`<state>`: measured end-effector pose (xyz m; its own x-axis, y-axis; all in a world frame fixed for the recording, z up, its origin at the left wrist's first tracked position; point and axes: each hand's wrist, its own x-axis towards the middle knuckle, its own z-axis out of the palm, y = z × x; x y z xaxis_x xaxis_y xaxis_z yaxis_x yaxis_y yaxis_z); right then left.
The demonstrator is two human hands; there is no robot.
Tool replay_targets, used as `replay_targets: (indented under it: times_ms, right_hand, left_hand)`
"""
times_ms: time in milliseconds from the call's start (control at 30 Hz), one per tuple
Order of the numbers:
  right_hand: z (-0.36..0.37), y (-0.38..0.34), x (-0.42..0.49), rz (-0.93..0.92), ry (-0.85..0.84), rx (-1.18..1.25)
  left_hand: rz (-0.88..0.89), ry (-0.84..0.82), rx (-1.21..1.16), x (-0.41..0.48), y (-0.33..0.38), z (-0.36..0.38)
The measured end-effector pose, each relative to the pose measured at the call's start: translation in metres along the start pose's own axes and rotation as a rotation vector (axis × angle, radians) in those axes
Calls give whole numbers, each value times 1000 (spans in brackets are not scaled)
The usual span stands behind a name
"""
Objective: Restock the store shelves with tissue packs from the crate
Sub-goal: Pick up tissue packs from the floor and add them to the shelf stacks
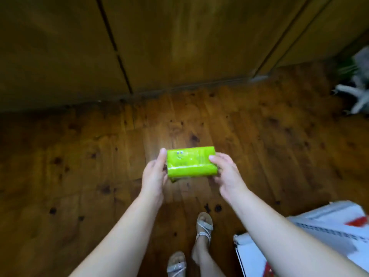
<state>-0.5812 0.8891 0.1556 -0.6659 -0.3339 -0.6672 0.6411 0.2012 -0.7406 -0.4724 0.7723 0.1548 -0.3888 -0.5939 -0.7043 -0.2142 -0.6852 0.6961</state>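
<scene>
A bright green tissue pack [189, 162] is held in the air in front of me, above the wooden floor. My left hand [154, 174] grips its left end, thumb up along the side. Its right end is gripped by my right hand [225, 174], thumb lying on the top face. A second green pack seems to sit under the first; only a sliver of it shows. The white crate or box [311, 236] with red marks stands at the lower right, partly behind my right forearm.
Wooden cabinet panels [179, 41] rise ahead beyond the wooden plank floor [79, 156]. A grey and white blurred object [359, 82] lies at the far right. My feet in sandals [199, 236] are below the hands.
</scene>
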Motion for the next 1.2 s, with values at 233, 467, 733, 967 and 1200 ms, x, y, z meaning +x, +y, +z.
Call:
replay_targets:
  times_ms: [233,467,733,967,1200]
  right_hand:
    - [-52,-113,-151,-451,-74,218]
    - [-142,-151,-294,-755,155,276]
    - [-224,-85,-460,-822,244,277]
    - [-310,-44,-577,-797,284,364]
    - [-418,-6,-696,-604,298,324]
  left_hand:
    - [8,-292,31,-146,94,58]
    - [113,-560,160,-290,93,125]
    - [281,-895,92,-459,32,108]
    - [235,-1031,437,-579,-34,104]
    - [137,-1390,829,-680,-106,153]
